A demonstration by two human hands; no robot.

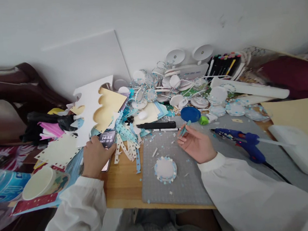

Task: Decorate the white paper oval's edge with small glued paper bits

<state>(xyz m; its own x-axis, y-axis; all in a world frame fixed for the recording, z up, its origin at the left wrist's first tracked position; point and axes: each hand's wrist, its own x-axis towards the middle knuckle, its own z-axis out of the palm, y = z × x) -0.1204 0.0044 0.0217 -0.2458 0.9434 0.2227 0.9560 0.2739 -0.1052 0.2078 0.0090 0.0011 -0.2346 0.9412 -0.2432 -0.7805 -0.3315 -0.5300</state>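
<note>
My left hand (96,156) lies over a phone (108,137), with the thumb across its lit screen and the fingers along its left side. The screen reads 14:53. In my right hand (197,146) a slim teal tool shaped like tweezers (185,128) is pinched between thumb and fingers, above the grey cutting mat (156,192). On the mat, left of and nearer than this hand, sits a round white disc (165,168) edged with small blue and white pieces. A black pen-like tool (157,125) lies just beyond.
A blue glue gun (245,140) with its cord rests at the right. Behind are a blue round lid (190,114), a green tape roll (203,119) and a heap of decorated discs (218,95). Punched paper strips (125,132) pile up mid-left; a lidded tub (39,183) stands at left.
</note>
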